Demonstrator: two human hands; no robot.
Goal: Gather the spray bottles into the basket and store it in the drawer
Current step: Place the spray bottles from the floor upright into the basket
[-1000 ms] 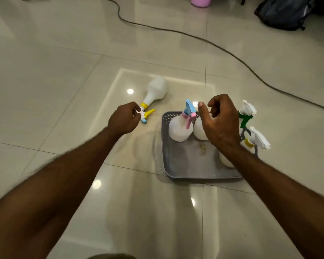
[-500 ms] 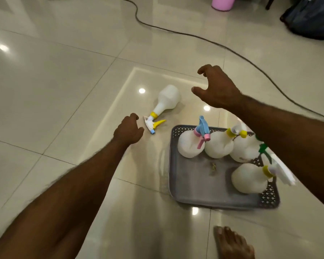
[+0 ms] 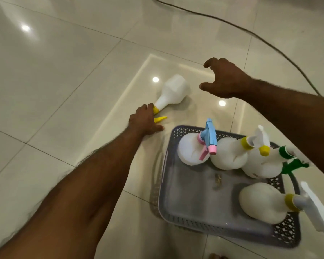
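Left hand (image 3: pixel 145 121) closes on trigger head of last spray bottle (image 3: pixel 171 95), lying on floor beside basket (image 3: pixel 165 184). Right hand (image 3: pixel 225 79) open, empty. Risk: nozzle-only grip lets the body swing and topple the upright bottles.

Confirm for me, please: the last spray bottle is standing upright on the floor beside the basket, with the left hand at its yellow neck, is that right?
Not quite. The head view shows the last spray bottle lying on its side on the floor, not standing upright. The rest holds: it is beside the basket, and the left hand is at its yellow neck.
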